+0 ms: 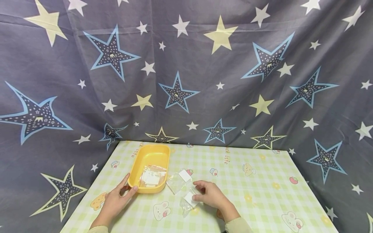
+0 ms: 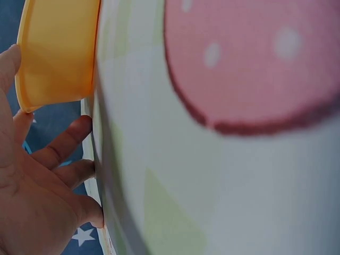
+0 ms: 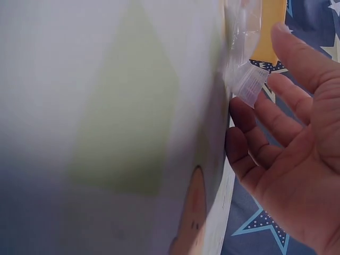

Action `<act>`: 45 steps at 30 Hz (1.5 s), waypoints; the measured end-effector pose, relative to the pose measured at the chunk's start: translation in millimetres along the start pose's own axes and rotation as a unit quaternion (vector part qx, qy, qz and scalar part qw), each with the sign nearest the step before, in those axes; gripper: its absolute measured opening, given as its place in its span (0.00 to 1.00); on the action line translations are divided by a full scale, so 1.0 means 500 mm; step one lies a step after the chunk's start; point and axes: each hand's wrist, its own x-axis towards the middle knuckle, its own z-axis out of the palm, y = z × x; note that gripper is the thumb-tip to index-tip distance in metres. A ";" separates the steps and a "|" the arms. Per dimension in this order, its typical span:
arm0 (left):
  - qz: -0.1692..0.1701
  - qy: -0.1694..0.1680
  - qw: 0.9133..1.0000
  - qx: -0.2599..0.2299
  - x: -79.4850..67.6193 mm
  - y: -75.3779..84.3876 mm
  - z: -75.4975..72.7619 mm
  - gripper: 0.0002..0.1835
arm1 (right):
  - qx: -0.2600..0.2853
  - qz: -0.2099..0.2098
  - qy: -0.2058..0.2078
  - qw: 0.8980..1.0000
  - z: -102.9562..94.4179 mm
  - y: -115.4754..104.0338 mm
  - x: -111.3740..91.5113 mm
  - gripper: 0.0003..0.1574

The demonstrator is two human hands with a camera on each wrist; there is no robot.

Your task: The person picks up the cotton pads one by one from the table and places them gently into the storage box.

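My left hand [image 1: 116, 197] holds the near left corner of a yellow tray [image 1: 164, 158] between thumb and index finger. In the left wrist view, the other fingers [image 2: 69, 141] reach to the tablecloth. Inside the tray lie clear zip bags [image 1: 152, 176] with red strips and white contents; their number is unclear. Beside the tray, my right hand [image 1: 214, 195] has loosely bent fingers and a gap between thumb and index finger. Its fingertips are by a small clear bag [image 1: 189, 198] with a white label. Another clear bag [image 1: 177, 183] with a white square lies just behind it.
Everything stands on a table with a green-and-white checked cloth [image 1: 262, 200] printed with cartoon figures. A dark grey curtain [image 1: 192, 58] with stars hangs behind the table's back edge and down both sides.
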 end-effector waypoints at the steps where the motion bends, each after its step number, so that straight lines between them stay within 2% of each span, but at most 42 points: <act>1: 0.000 0.000 1.000 0.000 0.000 0.001 0.000 0.49 | -0.003 0.001 -0.002 1.000 0.000 -0.001 -0.001 0.36; 26: 0.003 -0.001 1.000 -0.001 0.001 0.003 -0.003 0.50 | -0.053 0.001 -0.037 0.998 0.007 -0.008 -0.002 0.43; 35: -0.001 -0.002 1.000 0.002 0.000 0.002 -0.001 0.50 | -0.094 -0.002 -0.028 0.995 0.011 -0.008 -0.002 0.41; 45: -0.004 -0.001 1.000 0.004 0.004 -0.003 0.003 0.50 | -0.085 0.000 -0.030 0.996 0.010 -0.012 -0.004 0.38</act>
